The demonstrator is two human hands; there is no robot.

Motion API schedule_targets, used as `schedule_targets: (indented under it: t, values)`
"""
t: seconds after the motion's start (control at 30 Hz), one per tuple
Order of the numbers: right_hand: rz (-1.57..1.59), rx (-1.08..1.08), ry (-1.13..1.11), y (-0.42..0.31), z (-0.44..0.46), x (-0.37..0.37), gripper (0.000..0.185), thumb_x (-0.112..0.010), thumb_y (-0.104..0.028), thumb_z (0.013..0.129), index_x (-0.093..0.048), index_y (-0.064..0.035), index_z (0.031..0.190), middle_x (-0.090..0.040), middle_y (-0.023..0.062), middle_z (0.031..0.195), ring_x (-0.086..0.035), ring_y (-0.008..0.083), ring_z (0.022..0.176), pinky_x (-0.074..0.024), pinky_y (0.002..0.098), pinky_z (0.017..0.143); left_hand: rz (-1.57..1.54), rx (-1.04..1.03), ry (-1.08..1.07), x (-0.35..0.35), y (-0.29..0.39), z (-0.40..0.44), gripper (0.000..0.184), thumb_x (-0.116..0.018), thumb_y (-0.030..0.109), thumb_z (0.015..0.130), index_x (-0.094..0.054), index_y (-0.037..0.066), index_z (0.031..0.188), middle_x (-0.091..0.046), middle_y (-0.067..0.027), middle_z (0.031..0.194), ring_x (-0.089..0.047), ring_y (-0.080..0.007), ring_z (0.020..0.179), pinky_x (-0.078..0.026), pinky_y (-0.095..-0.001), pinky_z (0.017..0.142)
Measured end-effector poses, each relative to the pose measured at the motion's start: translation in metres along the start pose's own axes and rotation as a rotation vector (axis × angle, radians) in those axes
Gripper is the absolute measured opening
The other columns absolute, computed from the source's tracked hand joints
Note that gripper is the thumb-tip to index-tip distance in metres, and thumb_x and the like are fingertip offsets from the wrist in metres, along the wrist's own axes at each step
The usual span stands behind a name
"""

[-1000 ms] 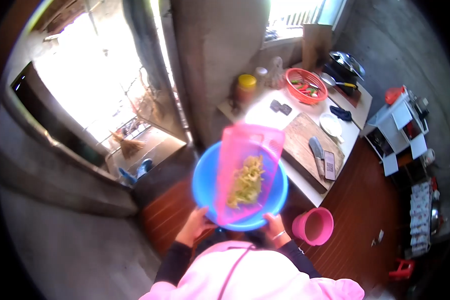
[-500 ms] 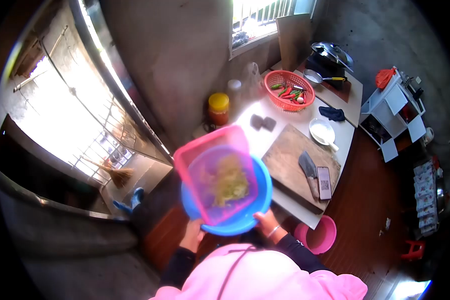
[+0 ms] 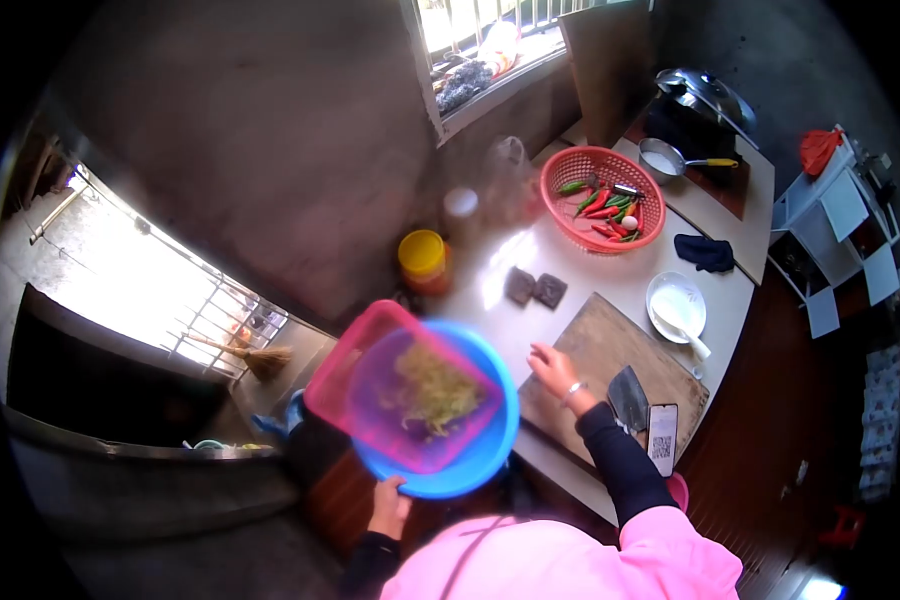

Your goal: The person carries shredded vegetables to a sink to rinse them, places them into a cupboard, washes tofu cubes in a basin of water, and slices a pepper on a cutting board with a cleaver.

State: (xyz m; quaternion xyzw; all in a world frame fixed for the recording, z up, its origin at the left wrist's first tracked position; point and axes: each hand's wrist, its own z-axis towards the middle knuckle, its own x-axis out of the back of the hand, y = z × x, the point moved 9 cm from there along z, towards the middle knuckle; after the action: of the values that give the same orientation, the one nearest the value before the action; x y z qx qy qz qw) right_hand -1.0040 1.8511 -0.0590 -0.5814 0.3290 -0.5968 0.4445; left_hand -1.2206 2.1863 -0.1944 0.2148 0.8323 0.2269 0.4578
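My left hand [image 3: 390,508] grips the near rim of a blue basin [image 3: 490,440]. A pink basket [image 3: 335,375] sits tilted in the basin, its left end past the rim, with shredded yellow-green vegetable [image 3: 435,388] in it. My right hand [image 3: 554,372] is off the basin, fingers apart and holding nothing, above the left part of a wooden cutting board [image 3: 610,350]. On the board lie a cleaver [image 3: 627,398] and a phone [image 3: 662,438]. Two dark blocks [image 3: 535,288] are on the white table beyond my right hand.
On the table [image 3: 725,300] stand a red basket [image 3: 588,235] of peppers, a white bowl [image 3: 676,305] with a spoon, a dark cloth [image 3: 703,252], a yellow-lidded jar [image 3: 423,258] and a ladle [image 3: 662,158]. Part of a pink bucket [image 3: 679,490] shows below the table edge.
My right hand has let go of the basin's rim and moved up and right over the board. The basin, still in my left hand, is nearer the table's left side. The view has turned.
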Motion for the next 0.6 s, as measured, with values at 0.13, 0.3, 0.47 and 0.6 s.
schedule_targets:
  t: [0.13, 0.3, 0.47, 0.6]
  values:
    - [-0.516, 0.340, -0.018, 0.004, 0.040, -0.034, 0.033, -0.051, -0.015, 0.077, -0.053, -0.0012, 0.107, -0.057, 0.0211, 0.097, -0.057, 0.0320, 0.090, -0.0450, 0.0391, 0.079, -0.077, -0.065, 0.000, 0.010, -0.040, 0.014, 0.051, -0.039, -0.013, 0.064, -0.036, -0.003, 0.114, -0.045, -0.0166, 0.105, -0.047, -0.0326, 0.100, -0.042, -0.0475, 0.086]
    - [-0.975, 0.292, -0.140, 0.064, 0.108, -0.058, 0.042, -0.045, -0.009, 0.077, -0.045, -0.0098, 0.119, -0.041, 0.0094, 0.125, -0.040, 0.0282, 0.115, -0.0425, 0.0406, 0.085, -0.098, -0.096, 0.050, -0.005, -0.052, 0.033, 0.054, -0.039, -0.013, 0.063, -0.036, -0.001, 0.115, -0.044, -0.0156, 0.107, -0.046, -0.0324, 0.101, -0.042, -0.0478, 0.087]
    - [-1.010, 0.161, -0.084, 0.048, 0.157, -0.033, 0.044, -0.033, -0.013, 0.085, -0.034, -0.0128, 0.129, -0.035, 0.0047, 0.133, -0.034, 0.0281, 0.121, -0.0372, 0.0410, 0.091, -0.078, -0.061, 0.014, -0.029, -0.042, 0.042, 0.057, -0.042, -0.010, 0.064, -0.033, 0.001, 0.119, -0.042, -0.0149, 0.114, -0.043, -0.0326, 0.108, -0.037, -0.0490, 0.093]
    - [-0.937, 0.032, 0.154, 0.061, 0.186, -0.001, 0.054, -0.045, -0.018, 0.082, -0.027, -0.0129, 0.132, -0.031, 0.0087, 0.135, -0.031, 0.0275, 0.123, -0.0356, 0.0424, 0.092, -0.070, -0.036, -0.004, -0.053, -0.037, 0.041, 0.055, -0.043, -0.009, 0.066, -0.034, 0.002, 0.119, -0.043, -0.0148, 0.114, -0.044, -0.0319, 0.108, -0.039, -0.0483, 0.091]
